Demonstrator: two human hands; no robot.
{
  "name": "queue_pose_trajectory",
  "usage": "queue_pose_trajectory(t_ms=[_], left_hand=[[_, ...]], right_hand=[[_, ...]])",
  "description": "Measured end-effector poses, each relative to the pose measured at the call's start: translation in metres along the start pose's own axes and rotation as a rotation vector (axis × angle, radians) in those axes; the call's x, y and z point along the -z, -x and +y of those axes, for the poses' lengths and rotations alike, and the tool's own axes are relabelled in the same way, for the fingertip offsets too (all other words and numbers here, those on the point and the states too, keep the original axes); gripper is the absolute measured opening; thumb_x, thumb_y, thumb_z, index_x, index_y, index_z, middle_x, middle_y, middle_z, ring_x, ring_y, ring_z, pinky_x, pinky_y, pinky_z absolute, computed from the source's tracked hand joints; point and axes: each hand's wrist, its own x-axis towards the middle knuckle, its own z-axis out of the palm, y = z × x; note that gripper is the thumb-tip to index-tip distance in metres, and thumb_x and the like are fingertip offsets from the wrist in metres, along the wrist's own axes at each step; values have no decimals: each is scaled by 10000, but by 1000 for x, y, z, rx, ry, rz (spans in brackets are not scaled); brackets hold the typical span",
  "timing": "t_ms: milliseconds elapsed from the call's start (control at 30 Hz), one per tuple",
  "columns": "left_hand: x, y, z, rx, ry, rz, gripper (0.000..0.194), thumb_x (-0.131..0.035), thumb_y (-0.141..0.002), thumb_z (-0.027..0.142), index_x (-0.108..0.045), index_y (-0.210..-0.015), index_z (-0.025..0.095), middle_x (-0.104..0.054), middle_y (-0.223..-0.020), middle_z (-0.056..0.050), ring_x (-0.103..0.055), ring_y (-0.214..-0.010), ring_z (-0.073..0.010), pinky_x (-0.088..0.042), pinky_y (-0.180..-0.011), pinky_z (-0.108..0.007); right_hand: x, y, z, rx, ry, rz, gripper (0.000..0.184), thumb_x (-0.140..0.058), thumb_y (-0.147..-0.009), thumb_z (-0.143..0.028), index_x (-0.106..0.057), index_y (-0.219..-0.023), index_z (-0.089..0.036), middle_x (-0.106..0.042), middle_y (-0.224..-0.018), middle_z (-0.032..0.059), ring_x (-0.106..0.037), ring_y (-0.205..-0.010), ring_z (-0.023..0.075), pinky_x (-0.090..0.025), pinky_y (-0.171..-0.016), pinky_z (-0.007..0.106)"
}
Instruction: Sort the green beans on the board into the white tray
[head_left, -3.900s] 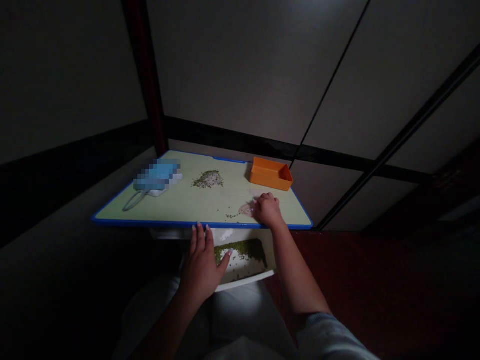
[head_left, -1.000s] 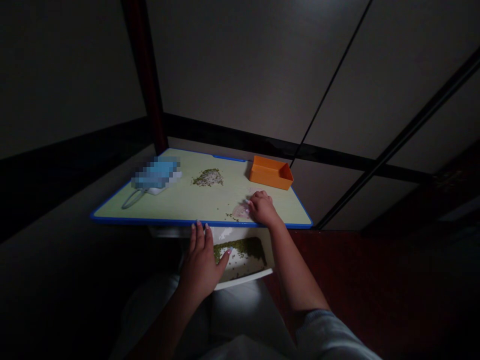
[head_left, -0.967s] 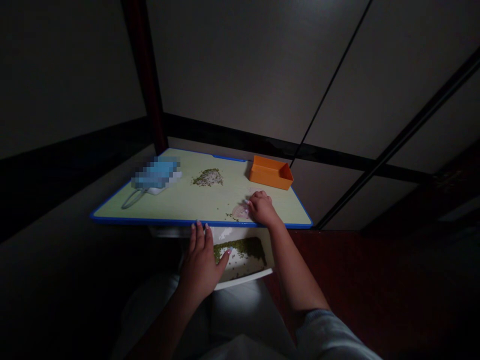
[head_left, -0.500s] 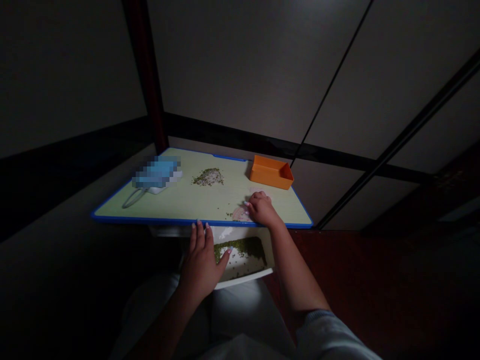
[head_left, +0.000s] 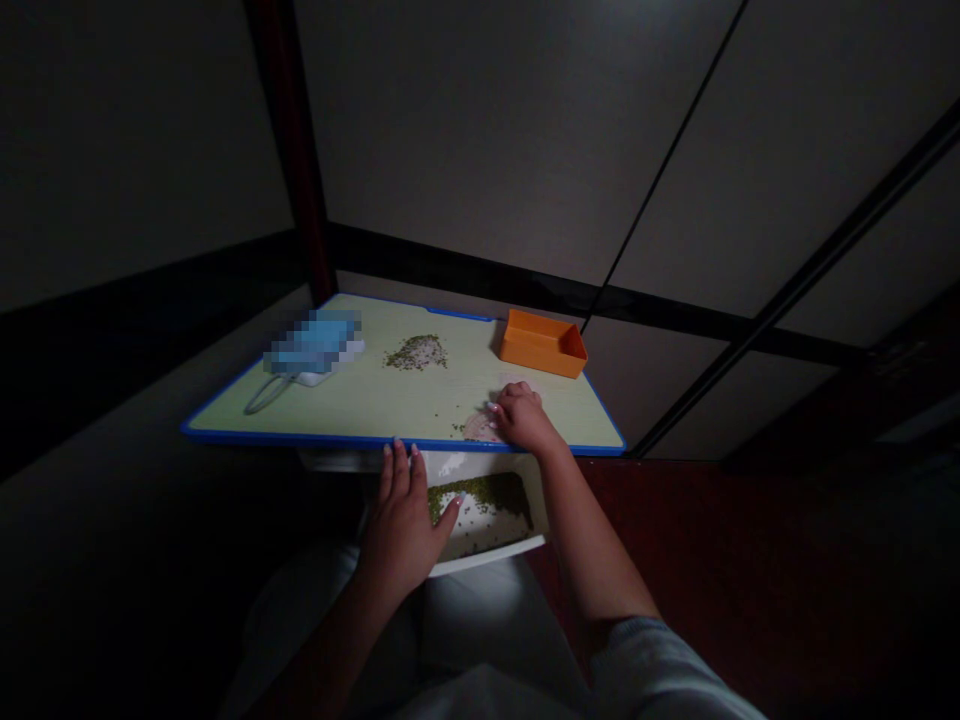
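My right hand (head_left: 523,415) rests on the pale green tabletop (head_left: 375,415), fingers curled and pressed together. What they hold, if anything, is hidden. A flat pinkish patch (head_left: 480,427) lies under and beside its fingertips; what it is made of I cannot tell. Several loose green grains (head_left: 457,429) are scattered left of it. Fingers stretched out, my left hand (head_left: 401,530) has its fingertips at the table's blue front edge and its thumb over a white tray (head_left: 491,554). Small green beans or seeds (head_left: 499,492) lie in the tray, mostly along its far side.
A heap of mixed green and whitish grains (head_left: 417,353) sits mid-table. At the back right stands an orange open box (head_left: 541,345). A blurred-out blue object (head_left: 313,342) with a grey loop lies at the left. Panelled walls (head_left: 480,130) enclose the table's back and left.
Since the earliest frame my right hand and the visible pinkish patch have shifted slightly left. Fewer loose grains show beside the patch. My left hand and the tray hold almost the same place.
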Motion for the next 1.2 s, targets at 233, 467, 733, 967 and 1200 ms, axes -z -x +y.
queue_pose_trajectory(t_ms=[233,467,733,967,1200], left_hand=[[1,0,0,5,-18,-18,816,-439,-823,562,-293,-1402,5,-208,-1516,-274,-109,-1430,-367,-290,-1098,-512],[1,-1,2,11,-34,-19,830,-451,-820,561,-311,-1385,-30,-222,-1499,-302,-122,-1425,-378,-289,-1099,-511],[3,-1,2,18,-46,-37,828,-451,-822,553,-307,-1387,-34,-215,-1501,-302,-119,-1424,-378,-297,-1095,-506],[1,0,1,5,-59,-23,827,-443,-826,564,-302,-1393,-21,-214,-1503,-297,-115,-1426,-372,-305,-1090,-510],[0,0,0,8,-42,-14,829,-433,-828,568,-282,-1407,-6,-207,-1513,-280,-113,-1427,-367,-300,-1096,-504]], right_hand=[[2,2,1,-10,45,47,298,-409,-942,-316,-669,-944,-170,-563,-1047,118,-399,-1025,237,-311,-851,373],[1,2,-6,85,47,75,277,-427,-931,-308,-666,-926,-168,-570,-1016,109,-401,-1016,237,-314,-838,366],[-3,2,1,80,-46,94,269,-428,-934,-278,-659,-863,-159,-573,-979,92,-420,-972,213,-328,-822,335],[0,2,2,61,-47,103,265,-435,-932,-270,-660,-848,-158,-587,-975,89,-430,-975,210,-330,-825,329],[2,1,-6,-33,93,86,295,-418,-938,-312,-669,-900,-161,-596,-1012,107,-426,-1016,232,-325,-823,359]])
